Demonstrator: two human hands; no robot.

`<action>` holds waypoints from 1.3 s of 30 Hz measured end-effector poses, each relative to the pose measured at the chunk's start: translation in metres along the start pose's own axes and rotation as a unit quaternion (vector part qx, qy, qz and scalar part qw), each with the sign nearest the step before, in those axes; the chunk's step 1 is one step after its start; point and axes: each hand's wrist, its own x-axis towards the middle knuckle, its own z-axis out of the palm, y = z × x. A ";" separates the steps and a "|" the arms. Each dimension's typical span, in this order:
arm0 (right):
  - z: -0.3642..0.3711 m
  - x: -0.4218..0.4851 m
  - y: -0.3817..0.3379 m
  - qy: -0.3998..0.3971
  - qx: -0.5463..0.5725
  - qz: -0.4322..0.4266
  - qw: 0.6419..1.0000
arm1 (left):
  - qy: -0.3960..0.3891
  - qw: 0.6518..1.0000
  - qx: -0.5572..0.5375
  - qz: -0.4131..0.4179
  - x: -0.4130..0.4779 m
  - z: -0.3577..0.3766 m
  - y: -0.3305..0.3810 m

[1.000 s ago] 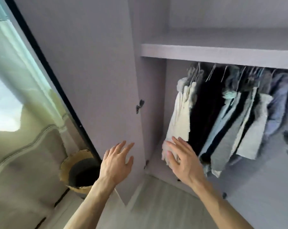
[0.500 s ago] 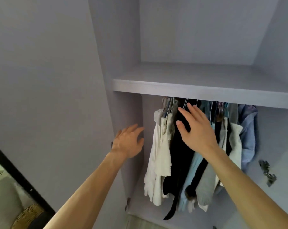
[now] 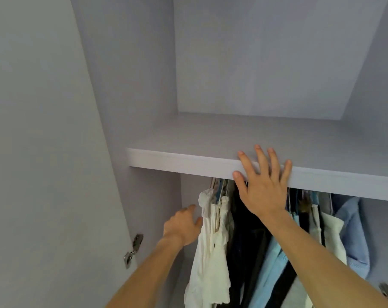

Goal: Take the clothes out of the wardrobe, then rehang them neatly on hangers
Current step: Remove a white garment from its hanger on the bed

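The right hand [image 3: 263, 185] is spread flat at the shelf [image 3: 177, 162] edge; the left hand [image 3: 182, 225] sits beside the white top [image 3: 211, 252], grip unclear. Tugging fabric could slip neighbouring clothes [image 3: 244, 241] off packed hangers [image 3: 219, 190].

My right hand [image 3: 263, 185] is spread before the front edge of the shelf [image 3: 177, 162]. Under the shelf the clothes [image 3: 246, 241] hang in a row. My left hand [image 3: 182, 226] is just left of the leftmost garment [image 3: 213, 241]. The door hinge [image 3: 134, 250] is further left.

Shelf [image 3: 188, 162]: matt, smooth lilac laminate. Door [image 3: 44, 152]: same finish. Hinge [image 3: 134, 250]: bright metal. White top [image 3: 211, 252]: soft crinkled cloth. Blue shirt [image 3: 353, 236]: woven cloth.
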 end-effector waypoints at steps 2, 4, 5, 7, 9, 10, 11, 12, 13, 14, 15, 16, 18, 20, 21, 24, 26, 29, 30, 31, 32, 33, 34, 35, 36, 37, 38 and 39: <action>0.007 -0.001 -0.001 0.026 -0.020 -0.003 0.999 | -0.016 1.000 -0.003 -0.008 0.024 0.010 0.005; 0.011 0.000 -0.002 0.045 -0.027 -0.001 0.999 | -0.031 0.999 -0.002 -0.011 0.046 0.020 0.013; 0.011 0.001 -0.002 0.052 -0.027 0.000 0.998 | -0.035 0.999 -0.001 -0.012 0.055 0.025 0.016; 0.013 0.000 -0.003 0.058 -0.031 0.000 0.998 | -0.036 0.999 -0.002 -0.012 0.069 0.035 0.020; 0.015 0.000 -0.003 0.055 -0.037 0.001 0.998 | -0.036 0.999 -0.020 -0.019 0.082 0.041 0.022; 0.015 0.001 -0.004 0.051 -0.039 0.002 0.998 | -0.036 0.999 -0.028 -0.022 0.088 0.043 0.024; 0.015 0.001 -0.004 0.048 -0.041 0.004 0.998 | -0.034 0.999 -0.035 -0.023 0.093 0.043 0.025; 0.015 0.001 -0.005 0.046 -0.043 0.006 0.998 | -0.027 0.999 -0.041 -0.023 0.097 0.043 0.025; 0.015 0.001 -0.005 0.046 -0.045 0.006 0.998 | -0.013 0.999 -0.047 -0.021 0.101 0.043 0.026; 0.016 0.001 -0.005 0.047 -0.045 0.006 0.998 | 0.004 0.998 -0.054 -0.018 0.105 0.042 0.025; 0.015 0.001 -0.005 0.048 -0.046 0.005 0.998 | 0.024 0.998 -0.061 -0.013 0.108 0.041 0.025; 0.015 0.002 -0.006 0.049 -0.045 0.004 0.998 | 0.045 0.997 -0.069 -0.006 0.110 0.038 0.024; 0.015 0.002 -0.007 0.049 -0.043 0.005 0.998 | 0.086 0.992 -0.095 0.006 0.109 0.030 0.021; 0.014 0.002 -0.008 0.047 -0.043 0.005 0.998 | 0.123 0.984 -0.127 0.011 0.105 0.020 0.017; 0.013 0.002 -0.008 0.042 -0.044 0.005 0.998 | 0.138 0.980 -0.144 0.010 0.103 0.015 0.015; 0.009 0.001 -0.008 0.014 -0.046 0.010 0.999 | 0.159 0.971 -0.179 0.003 0.092 0.007 0.008; 0.006 0.001 -0.009 -0.009 -0.043 0.015 0.999 | 0.158 0.971 -0.181 0.003 0.080 0.010 0.001; 0.000 0.001 -0.011 -0.043 -0.039 0.020 0.998 | 0.147 0.974 -0.170 -0.008 0.055 0.023 -0.013; -0.002 0.000 -0.011 -0.052 -0.041 0.023 0.998 | 0.144 0.975 -0.168 -0.011 0.046 0.029 -0.019; -0.003 0.000 -0.012 -0.060 -0.047 0.027 0.997 | 0.144 0.975 -0.170 -0.016 0.035 0.036 -0.025; -0.005 -0.001 -0.013 -0.068 -0.057 0.034 0.995 | 0.143 0.974 -0.173 -0.019 0.025 0.042 -0.030; -0.007 -0.002 -0.015 -0.079 -0.068 0.041 0.994 | 0.144 0.974 -0.176 -0.023 0.014 0.048 -0.035; -0.010 -0.002 -0.017 -0.092 -0.079 0.048 0.991 | 0.147 0.973 -0.178 -0.026 0.003 0.053 -0.039; -0.014 -0.002 -0.019 -0.109 -0.085 0.055 0.989 | 0.148 0.972 -0.178 -0.028 -0.008 0.057 -0.044; -0.017 -0.002 -0.022 -0.128 -0.087 0.062 0.986 | 0.149 0.972 -0.178 -0.028 -0.019 0.061 -0.048; -0.021 -0.003 -0.025 -0.144 -0.086 0.069 0.983 | 0.149 0.972 -0.178 -0.026 -0.030 0.064 -0.052; -0.023 -0.003 -0.026 -0.155 -0.083 0.075 0.982 | 0.152 0.972 -0.177 -0.024 -0.040 0.065 -0.056; -0.025 -0.004 -0.028 -0.162 -0.078 0.079 0.981 | 0.151 0.973 -0.174 -0.023 -0.050 0.065 -0.059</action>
